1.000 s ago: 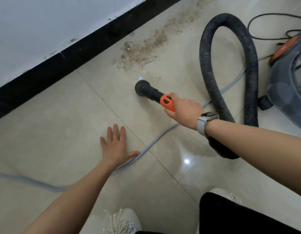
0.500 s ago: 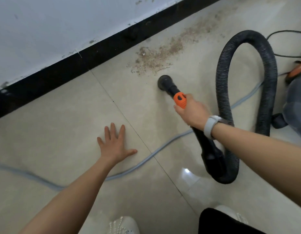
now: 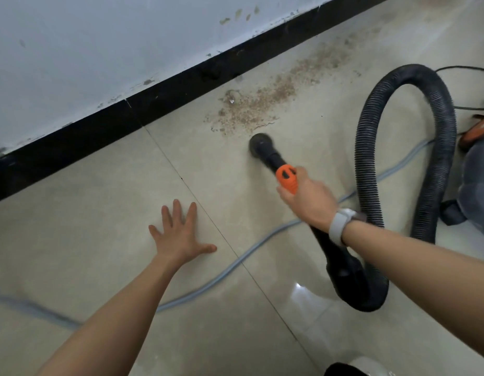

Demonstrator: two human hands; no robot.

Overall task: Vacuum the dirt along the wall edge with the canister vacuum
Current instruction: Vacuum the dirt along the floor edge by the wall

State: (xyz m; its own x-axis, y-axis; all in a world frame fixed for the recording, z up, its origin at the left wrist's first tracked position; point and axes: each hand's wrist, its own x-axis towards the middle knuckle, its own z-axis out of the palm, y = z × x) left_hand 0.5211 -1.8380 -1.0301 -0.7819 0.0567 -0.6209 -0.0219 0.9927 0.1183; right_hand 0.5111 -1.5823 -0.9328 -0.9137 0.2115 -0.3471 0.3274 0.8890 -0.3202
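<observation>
A brown strip of dirt (image 3: 265, 104) lies on the pale floor tiles beside the black baseboard (image 3: 164, 99). My right hand (image 3: 307, 198) grips the vacuum's black wand just behind its orange collar (image 3: 287, 176). The round black nozzle (image 3: 259, 143) touches the floor at the near edge of the dirt. A ribbed black hose (image 3: 439, 147) loops from the wand to the grey and orange canister (image 3: 479, 164) at the right edge. My left hand (image 3: 181, 234) rests flat on the tile with fingers spread, holding nothing.
A grey power cable (image 3: 235, 263) snakes across the floor between my hands. A thin black cord (image 3: 463, 69) lies at the far right. The white wall (image 3: 99, 42) rises above the baseboard. A white shoe (image 3: 368, 366) shows at the bottom edge.
The nozzle has slid toward the wall, from well short of the dirt to its near edge. My left hand has stayed flat on the tile.
</observation>
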